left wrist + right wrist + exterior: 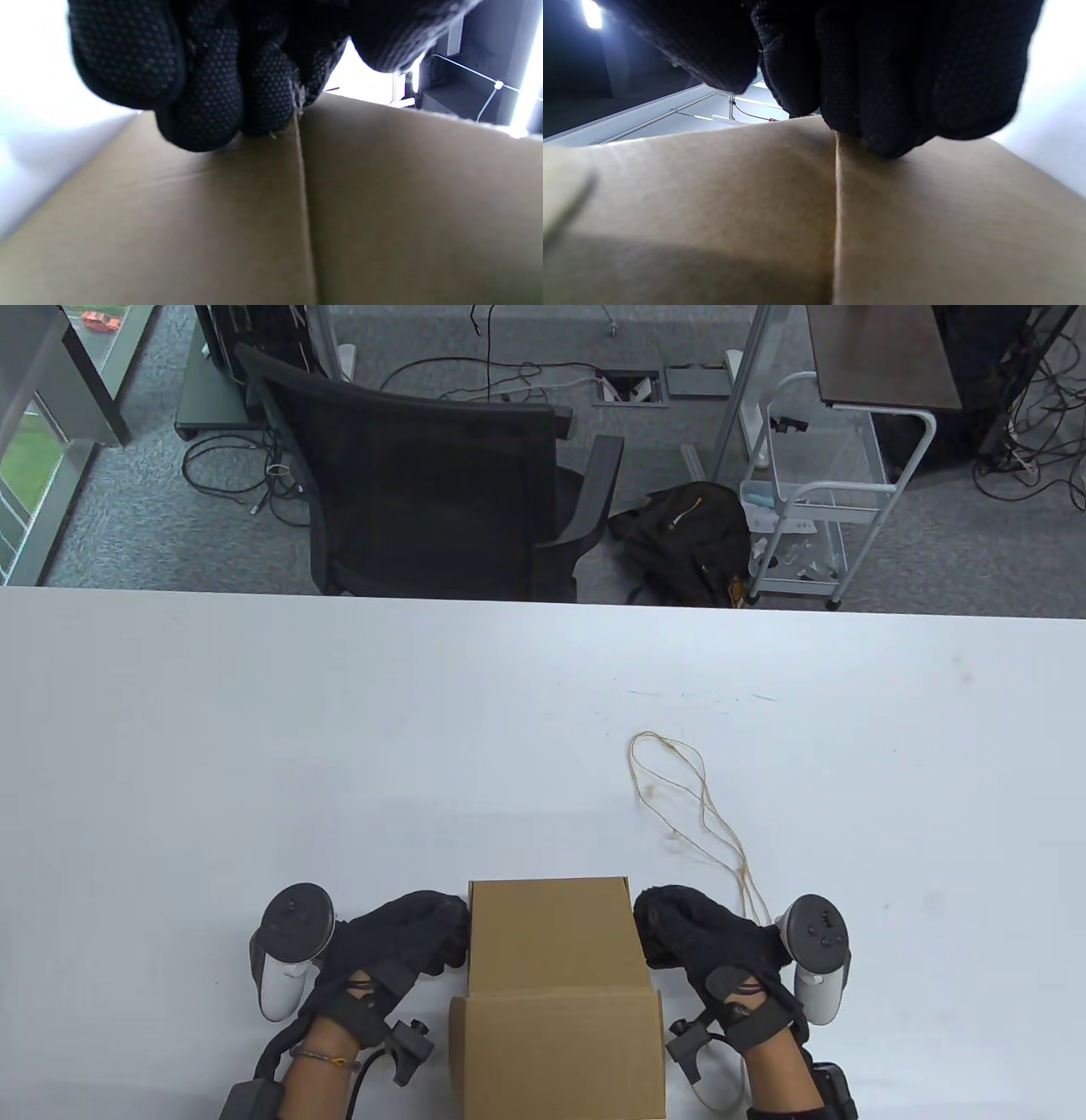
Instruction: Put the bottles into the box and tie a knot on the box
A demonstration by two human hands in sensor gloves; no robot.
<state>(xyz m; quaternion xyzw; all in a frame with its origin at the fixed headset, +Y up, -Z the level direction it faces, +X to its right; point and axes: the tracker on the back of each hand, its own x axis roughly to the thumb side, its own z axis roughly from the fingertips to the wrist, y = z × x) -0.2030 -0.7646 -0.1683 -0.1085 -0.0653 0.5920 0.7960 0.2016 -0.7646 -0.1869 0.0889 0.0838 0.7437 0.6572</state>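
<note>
Left hand [399, 937] and right hand [700, 937] pinch string [679, 797] taut against box [556, 984] sides; loose string loops on bench [339, 746] beyond box.

Black mesh office chair [441, 492] on grey carpet [127, 526] (cables [246, 475] strewn about), white wire cart [814, 509]

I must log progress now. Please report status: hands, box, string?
Left hand and right hand each pinch string against box sides. Box closed. Spare string loose on table. No knot yet.
</note>
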